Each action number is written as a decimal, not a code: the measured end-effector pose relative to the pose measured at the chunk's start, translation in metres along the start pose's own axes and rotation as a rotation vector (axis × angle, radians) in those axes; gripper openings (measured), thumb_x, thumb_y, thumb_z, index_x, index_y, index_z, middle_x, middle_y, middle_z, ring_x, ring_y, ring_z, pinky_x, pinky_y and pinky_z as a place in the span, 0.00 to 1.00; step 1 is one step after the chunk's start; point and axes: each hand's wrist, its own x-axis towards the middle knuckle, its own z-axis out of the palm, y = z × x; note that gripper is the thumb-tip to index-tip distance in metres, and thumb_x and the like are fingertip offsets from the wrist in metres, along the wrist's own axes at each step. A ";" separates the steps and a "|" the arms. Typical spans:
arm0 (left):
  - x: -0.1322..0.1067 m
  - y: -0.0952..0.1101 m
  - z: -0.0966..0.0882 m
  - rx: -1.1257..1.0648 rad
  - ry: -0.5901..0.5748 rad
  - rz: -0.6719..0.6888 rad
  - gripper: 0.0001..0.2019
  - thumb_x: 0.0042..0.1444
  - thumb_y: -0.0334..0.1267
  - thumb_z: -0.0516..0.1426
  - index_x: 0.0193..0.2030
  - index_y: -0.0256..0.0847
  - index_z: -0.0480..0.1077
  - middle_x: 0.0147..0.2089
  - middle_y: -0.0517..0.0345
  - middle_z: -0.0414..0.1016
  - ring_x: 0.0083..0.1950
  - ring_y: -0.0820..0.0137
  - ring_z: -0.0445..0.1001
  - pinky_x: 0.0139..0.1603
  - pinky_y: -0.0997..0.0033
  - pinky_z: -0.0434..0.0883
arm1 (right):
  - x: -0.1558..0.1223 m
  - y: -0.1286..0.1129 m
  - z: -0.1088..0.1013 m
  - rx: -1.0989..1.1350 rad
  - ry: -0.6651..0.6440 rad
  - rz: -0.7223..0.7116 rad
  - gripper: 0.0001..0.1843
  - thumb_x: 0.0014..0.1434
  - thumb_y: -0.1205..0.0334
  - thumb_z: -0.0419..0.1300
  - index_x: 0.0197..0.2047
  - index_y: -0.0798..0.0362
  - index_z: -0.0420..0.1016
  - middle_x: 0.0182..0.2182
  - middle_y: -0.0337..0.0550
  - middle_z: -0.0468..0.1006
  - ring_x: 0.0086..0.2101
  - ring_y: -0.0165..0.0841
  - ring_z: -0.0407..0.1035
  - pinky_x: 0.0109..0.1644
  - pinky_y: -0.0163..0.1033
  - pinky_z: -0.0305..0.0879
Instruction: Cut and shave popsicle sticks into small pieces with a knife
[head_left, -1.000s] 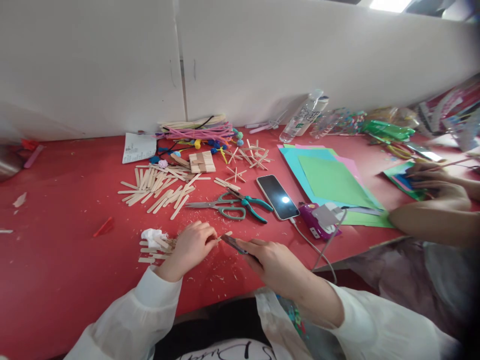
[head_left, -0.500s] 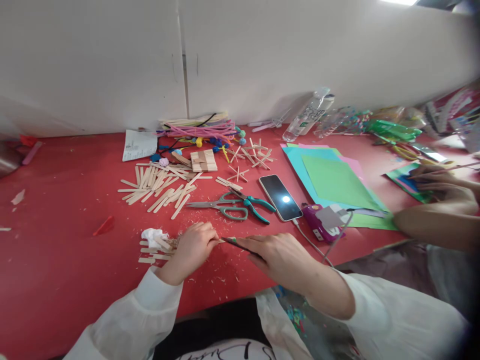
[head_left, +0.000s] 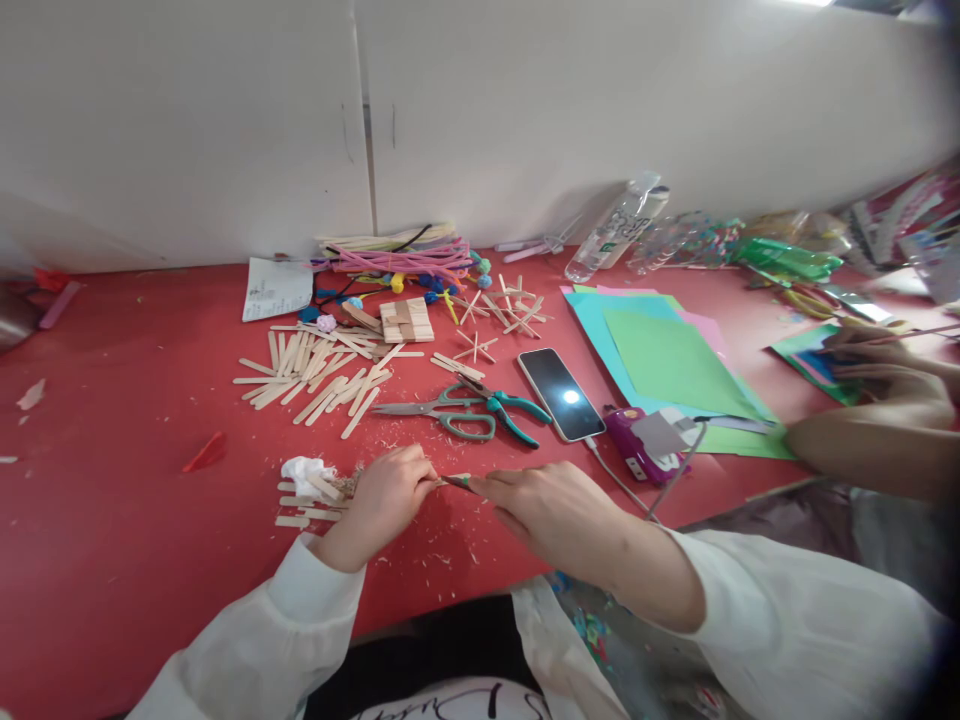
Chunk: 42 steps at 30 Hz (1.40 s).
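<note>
My left hand [head_left: 391,497] pinches a short pale wooden stick [head_left: 439,484], most of it hidden by the fingers. Closed around a slim dark tool that looks like a craft knife [head_left: 457,482] is my right hand [head_left: 551,508]. The tool's tip meets the stick's end between the two hands; most of its handle is covered. Behind my left wrist, several craft sticks [head_left: 294,521] lie beside a crumpled white tissue [head_left: 306,474]. Thin wood shavings are scattered on the red table [head_left: 150,560]. Beyond my hands rest grey-green scissors [head_left: 457,424] and teal-handled pliers [head_left: 525,405].
Loose craft sticks [head_left: 300,368], a bundled stack of sticks [head_left: 409,320] and small stick stars [head_left: 475,347] lie farther back. To the right are a phone [head_left: 559,390] on a cable, a purple device [head_left: 634,460] and coloured paper [head_left: 667,360]. A co-worker's hands [head_left: 892,375] work at far right.
My right hand has shifted and turned slightly, so less of the dark tool shows beside the palm. My left hand stays in place on the stick.
</note>
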 end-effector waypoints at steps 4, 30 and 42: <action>0.000 0.003 -0.003 -0.002 -0.024 -0.050 0.08 0.56 0.30 0.53 0.28 0.41 0.71 0.32 0.59 0.71 0.35 0.70 0.70 0.32 0.71 0.60 | 0.012 -0.010 -0.015 -0.186 -0.218 -0.080 0.19 0.52 0.78 0.54 0.47 0.57 0.74 0.35 0.47 0.80 0.29 0.36 0.75 0.19 0.36 0.50; 0.000 0.001 -0.002 0.020 -0.004 -0.061 0.05 0.56 0.31 0.55 0.29 0.41 0.66 0.32 0.60 0.72 0.34 0.68 0.70 0.31 0.70 0.59 | 0.013 0.033 0.001 0.808 -0.260 0.275 0.17 0.56 0.65 0.50 0.42 0.53 0.78 0.13 0.30 0.56 0.15 0.24 0.54 0.19 0.30 0.51; 0.000 0.002 -0.002 -0.024 0.004 -0.085 0.04 0.55 0.31 0.56 0.29 0.41 0.67 0.33 0.60 0.72 0.36 0.69 0.70 0.33 0.71 0.60 | 0.001 0.009 -0.001 0.355 -0.059 0.107 0.21 0.55 0.73 0.52 0.51 0.52 0.72 0.30 0.43 0.78 0.28 0.31 0.69 0.30 0.33 0.57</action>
